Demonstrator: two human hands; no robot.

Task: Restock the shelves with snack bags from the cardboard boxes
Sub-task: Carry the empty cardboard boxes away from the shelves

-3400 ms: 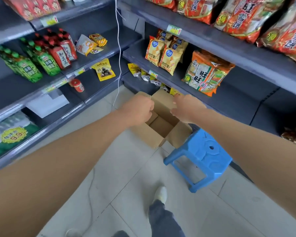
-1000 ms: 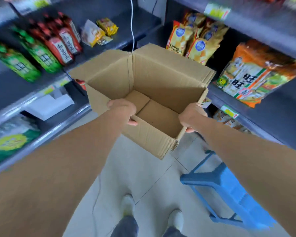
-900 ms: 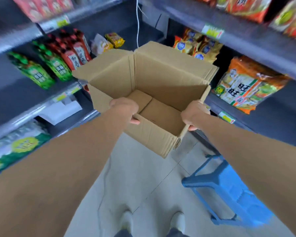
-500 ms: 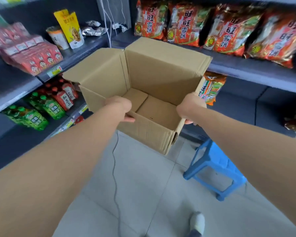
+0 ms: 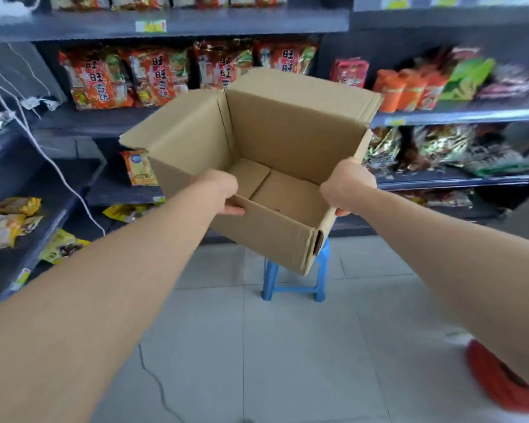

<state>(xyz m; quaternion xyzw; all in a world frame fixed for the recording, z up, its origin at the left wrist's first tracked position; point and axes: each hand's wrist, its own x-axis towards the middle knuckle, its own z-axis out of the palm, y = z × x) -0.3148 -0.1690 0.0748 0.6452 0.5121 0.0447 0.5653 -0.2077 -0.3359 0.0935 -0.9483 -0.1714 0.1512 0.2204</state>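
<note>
Dark shelves [image 5: 110,122] run across the aisle, stacked with red-and-orange snack bags [image 5: 98,79], orange packs [image 5: 405,90] to the right and yellow packets [image 5: 16,206] on the left-hand racks. A white cord [image 5: 43,151] hangs down the left side. A blue plastic stool [image 5: 290,285] stands on the pale tiled floor, directly beneath the cardboard box [image 5: 287,123], which partly hides it. The box is held up in the air, flaps open, nothing inside. The left hand [image 5: 222,190] is curled over the near rim, fingers inside; the right hand [image 5: 347,187] is closed around the right-hand wall edge.
</note>
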